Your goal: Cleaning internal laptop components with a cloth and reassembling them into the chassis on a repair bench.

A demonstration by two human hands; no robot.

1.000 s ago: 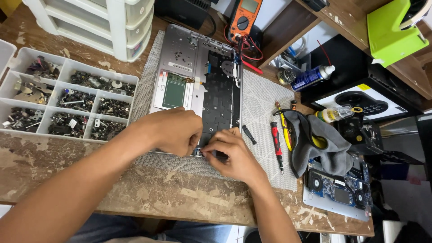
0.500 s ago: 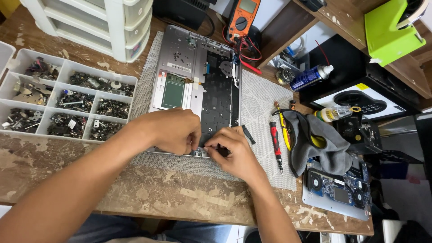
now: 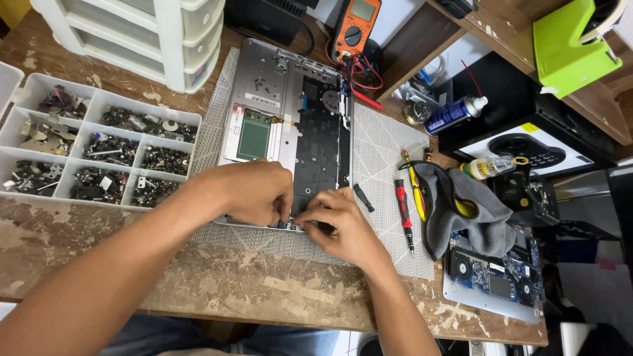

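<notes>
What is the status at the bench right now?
Both hands, left hand and right hand, fingers pinching at near edge of opened laptop shell. Screwdriver lies beside, clear.

**A Worn Old Workbench**

The scratched brown wooden table (image 3: 217, 290) has pale, peeling patches. A grey patterned mat (image 3: 386, 142) lies on it. A white plastic drawer cabinet (image 3: 142, 33) stands at the back. A dark brown wooden shelf (image 3: 428, 36) rises nearby. The light is bright and even.

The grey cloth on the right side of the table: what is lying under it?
A yellow-handled tool sticks out from under the grey cloth at its left edge, and a yellow patch shows in a fold. The cloth's lower edge lies over a circuit board. What else it covers cannot be seen.
</notes>
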